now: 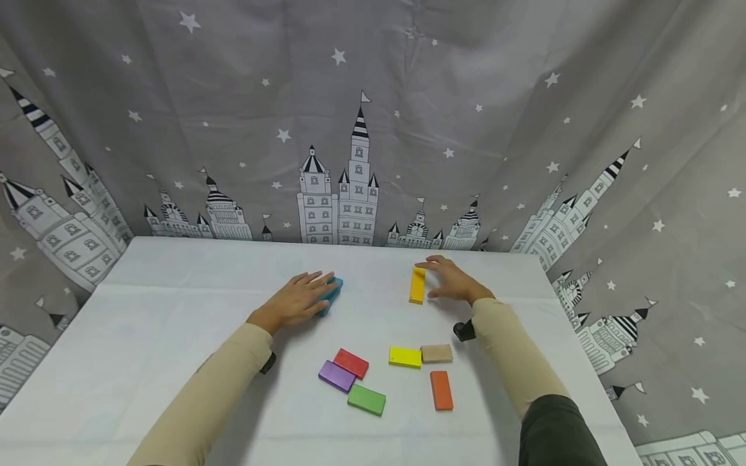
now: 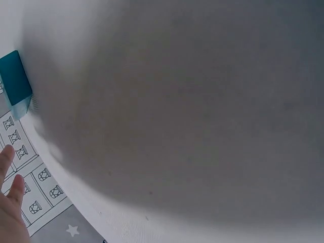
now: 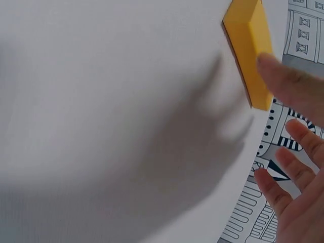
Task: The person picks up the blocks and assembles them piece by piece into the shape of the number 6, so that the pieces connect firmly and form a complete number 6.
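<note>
Part of the blue block (image 1: 332, 296) is hidden by the left hand (image 1: 291, 302) in the head view, and the left wrist view cuts it off at the edge. That hand grasps nothing: its fingers are spread and fairly straight, though whether they touch the block is impossible to tell. Near the far edge of the table (image 1: 175, 323), the amber block (image 1: 416, 287) sits beside the right hand (image 1: 451, 279), which is loose, not clenched; one digit covers some of the block in the right wrist view, and contact is hard to judge.

Eight blocks show in all. Six lie nearer the person: one red block (image 1: 351, 363) against one purple block (image 1: 337, 376), one green block (image 1: 366, 400) just beside them, one yellow block (image 1: 405, 357) end to end with one tan block (image 1: 436, 353), and one orange block (image 1: 441, 390) apart. Two sleeves run out of frame.
</note>
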Motion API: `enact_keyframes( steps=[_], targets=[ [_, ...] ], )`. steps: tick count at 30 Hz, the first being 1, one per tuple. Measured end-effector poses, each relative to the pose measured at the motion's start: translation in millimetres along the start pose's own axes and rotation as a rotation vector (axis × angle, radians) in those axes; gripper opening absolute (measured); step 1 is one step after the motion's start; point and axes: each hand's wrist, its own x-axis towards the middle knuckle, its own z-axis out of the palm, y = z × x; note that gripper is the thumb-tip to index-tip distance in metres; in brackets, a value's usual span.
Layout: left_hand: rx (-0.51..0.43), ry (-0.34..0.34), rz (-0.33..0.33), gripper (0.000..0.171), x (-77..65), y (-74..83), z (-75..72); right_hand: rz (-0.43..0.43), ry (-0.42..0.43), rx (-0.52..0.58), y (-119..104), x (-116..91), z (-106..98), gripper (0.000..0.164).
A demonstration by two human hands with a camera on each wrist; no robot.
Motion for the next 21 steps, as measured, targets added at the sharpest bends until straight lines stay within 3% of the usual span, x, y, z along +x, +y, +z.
enact_keyframes(
  steps=[21],
  targets=[
    [0.111,-0.029,0.003,0.048,-0.4,-5.3,4.3,-0.018,0.009,-0.003,-6,14,7,0.060]
  ],
)
